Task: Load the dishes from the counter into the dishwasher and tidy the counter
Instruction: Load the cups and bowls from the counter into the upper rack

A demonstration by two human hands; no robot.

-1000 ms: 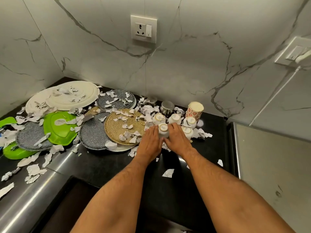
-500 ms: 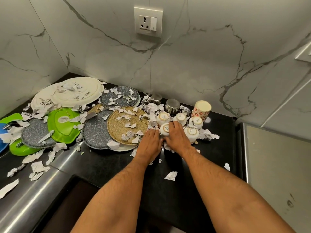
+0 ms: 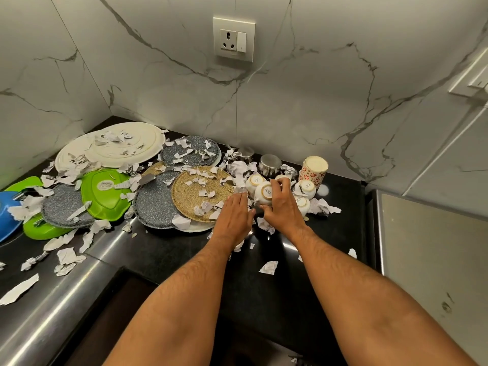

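A: Your right hand (image 3: 284,207) is now curling its fingers round one small white cup (image 3: 264,194), tipping it so its base is facing you; half a second ago that cup was sitting flat among the others.

B: And my left hand (image 3: 235,215)?

A: It is lying flat with fingers spread, beside the cup and touching the paper scraps (image 3: 265,226), holding nothing.

B: So the cups are starting to go?

A: I judge so. The cup is lifting near the back edge of the counter (image 3: 277,299), toward its right end, with other cups (image 3: 306,188) just beside it. The plates (image 3: 196,196) toward the left corner are lying untouched under scraps.
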